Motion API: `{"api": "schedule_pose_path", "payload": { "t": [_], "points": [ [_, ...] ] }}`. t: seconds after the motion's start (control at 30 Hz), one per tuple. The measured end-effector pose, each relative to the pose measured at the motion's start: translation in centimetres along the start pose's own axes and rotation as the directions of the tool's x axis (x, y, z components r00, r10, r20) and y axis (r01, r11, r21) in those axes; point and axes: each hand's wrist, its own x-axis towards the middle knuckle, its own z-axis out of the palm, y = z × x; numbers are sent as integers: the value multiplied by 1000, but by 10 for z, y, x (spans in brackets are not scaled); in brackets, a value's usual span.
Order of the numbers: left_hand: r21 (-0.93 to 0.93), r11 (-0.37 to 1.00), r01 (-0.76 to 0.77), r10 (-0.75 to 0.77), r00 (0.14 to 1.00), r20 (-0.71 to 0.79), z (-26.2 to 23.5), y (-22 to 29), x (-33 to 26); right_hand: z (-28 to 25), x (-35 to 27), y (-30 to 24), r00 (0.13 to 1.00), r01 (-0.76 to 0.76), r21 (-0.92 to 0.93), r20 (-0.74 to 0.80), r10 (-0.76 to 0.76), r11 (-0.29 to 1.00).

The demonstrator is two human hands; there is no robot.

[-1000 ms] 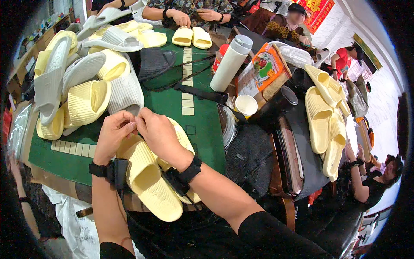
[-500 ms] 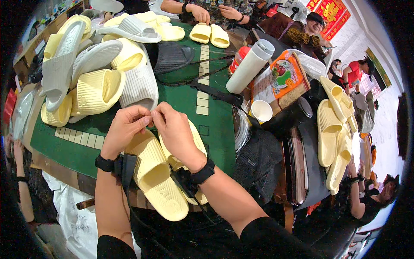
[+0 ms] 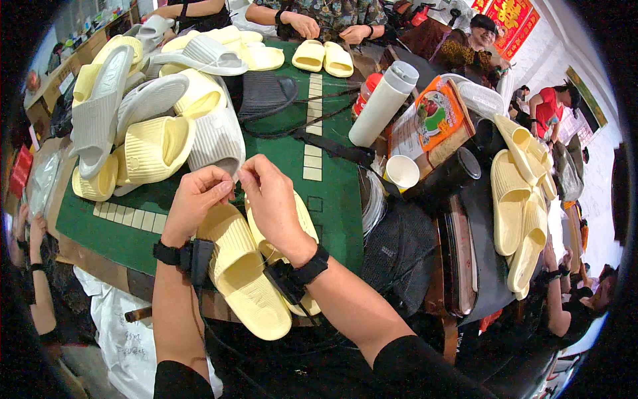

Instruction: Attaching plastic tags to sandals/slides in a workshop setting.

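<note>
Above a pair of pale yellow slide slippers, my left hand (image 3: 197, 205) and my right hand (image 3: 274, 211) meet, almost touching. Fingers of both are closed in a pinch; whatever lies between the tips is too small to make out. The left slipper (image 3: 251, 292) of the pair points its ribbed strap toward my hands, its heel toward me. My right hand and wrist partly cover the other slipper (image 3: 300, 219). Just beyond my fingers lies a grey slipper (image 3: 216, 136), on the edge of a heap with a yellow slipper (image 3: 153, 149) and several more in grey and yellow.
The table has a green top (image 3: 339, 219) with pale tile strips. On the right stand a white bottle (image 3: 382, 106), a paper cup (image 3: 401, 173), an orange packet (image 3: 435, 113) and a black bag (image 3: 399, 253). Across, a co-worker's hands are near another yellow pair (image 3: 323, 58).
My hands keep their pinch over the slippers, with only slight finger movement. The view has shifted a little. Across the table, the co-worker's hands have moved slightly.
</note>
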Motion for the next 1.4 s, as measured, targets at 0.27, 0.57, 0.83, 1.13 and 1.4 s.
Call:
{"api": "schedule_pose_path", "payload": {
  "t": [0.27,0.57,0.83,1.13,1.4],
  "points": [
    [-27,1000,-4,5,999,32,0,4,0,-3,1,-6,996,-72,51,54,69,996],
    [-25,999,-24,25,999,42,-4,3,-2,-1,0,-9,997,-49,-1,66,49,999],
    [-17,1000,-10,11,1000,29,-1,7,-4,-2,-1,-10,987,-123,40,106,119,992],
    [125,992,-29,34,999,-37,-5,12,-10,10,-3,-8,999,-33,84,6,32,996],
    [41,998,-40,39,999,23,3,6,-1,-3,-2,-4,992,-43,46,119,37,998]
  ]
}}
